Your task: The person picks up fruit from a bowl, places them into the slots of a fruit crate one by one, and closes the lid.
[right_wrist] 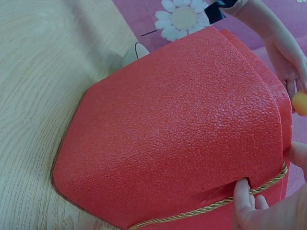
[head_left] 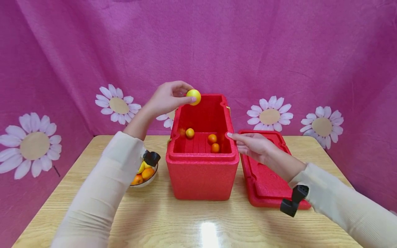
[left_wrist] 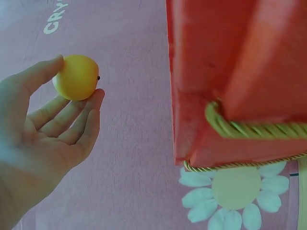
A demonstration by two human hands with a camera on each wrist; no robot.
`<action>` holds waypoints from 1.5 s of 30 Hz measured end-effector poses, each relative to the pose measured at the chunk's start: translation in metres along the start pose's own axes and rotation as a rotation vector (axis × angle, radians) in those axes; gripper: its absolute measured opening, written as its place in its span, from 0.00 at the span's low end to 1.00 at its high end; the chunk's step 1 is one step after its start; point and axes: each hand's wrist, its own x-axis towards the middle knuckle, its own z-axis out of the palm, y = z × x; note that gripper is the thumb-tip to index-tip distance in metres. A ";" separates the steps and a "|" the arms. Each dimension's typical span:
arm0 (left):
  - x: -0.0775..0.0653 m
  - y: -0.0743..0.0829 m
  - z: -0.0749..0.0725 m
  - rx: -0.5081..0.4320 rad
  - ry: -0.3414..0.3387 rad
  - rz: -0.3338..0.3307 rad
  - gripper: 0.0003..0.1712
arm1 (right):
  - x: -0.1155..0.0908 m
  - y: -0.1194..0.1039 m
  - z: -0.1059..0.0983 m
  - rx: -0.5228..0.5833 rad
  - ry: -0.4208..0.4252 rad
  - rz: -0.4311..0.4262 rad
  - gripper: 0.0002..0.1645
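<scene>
In the head view, my left hand [head_left: 170,98] pinches a round yellow fruit [head_left: 193,97] between thumb and fingers, above the left side of a deep red foam box [head_left: 203,181]. The left wrist view shows a small dark spot on the end of this yellow fruit [left_wrist: 76,79]. My right hand [head_left: 255,145] grips the box's right wall, its thumb at the rim. Beside the gold cord [right_wrist: 206,208], a finger of that hand sits in a recess in the wall. Inside the box lie a yellow fruit [head_left: 190,133] and two orange fruits [head_left: 212,138].
Left of the box, a bowl [head_left: 143,184] of yellow and orange fruits is partly hidden by my left forearm. The red lid [head_left: 276,184] lies right of the box on the wooden table [head_left: 149,220]. A pink flowered cloth [head_left: 201,44] hangs behind.
</scene>
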 end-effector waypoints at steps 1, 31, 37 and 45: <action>0.002 0.002 0.001 -0.007 -0.006 -0.005 0.23 | 0.000 0.000 0.000 -0.001 -0.002 -0.001 0.43; 0.071 0.010 0.021 0.041 -0.219 -0.229 0.22 | -0.001 0.000 -0.001 -0.011 0.010 -0.001 0.43; 0.074 0.002 0.028 0.060 -0.285 -0.283 0.24 | -0.002 -0.001 0.000 0.016 -0.001 -0.017 0.42; 0.077 -0.002 0.037 0.204 -0.319 -0.341 0.18 | -0.004 -0.001 0.002 0.010 0.009 -0.010 0.41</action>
